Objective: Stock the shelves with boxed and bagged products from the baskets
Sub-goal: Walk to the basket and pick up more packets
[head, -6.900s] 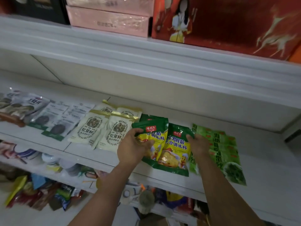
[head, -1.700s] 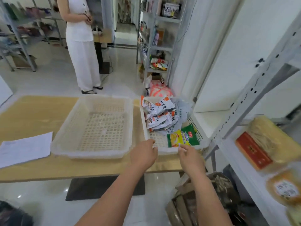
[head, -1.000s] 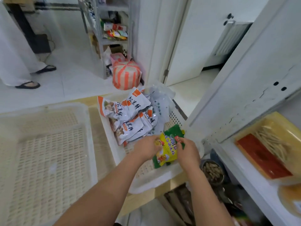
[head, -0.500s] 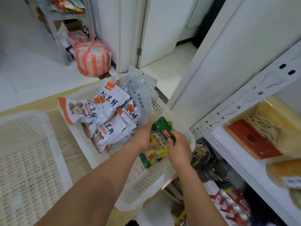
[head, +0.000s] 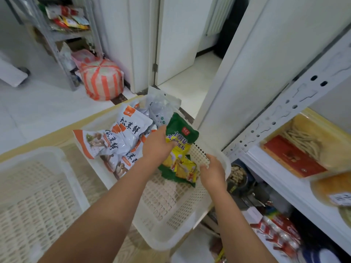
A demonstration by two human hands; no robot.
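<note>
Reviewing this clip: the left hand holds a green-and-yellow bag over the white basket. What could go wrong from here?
1. The left hand grips the green-and-yellow plastic seasoning bag by one side only. A second matching bag lies right under it and may get dragged or dropped.
2. The white perforated plastic basket seems to overhang the edge of the wooden table, so the right hand at its wall could tip it.
</note>
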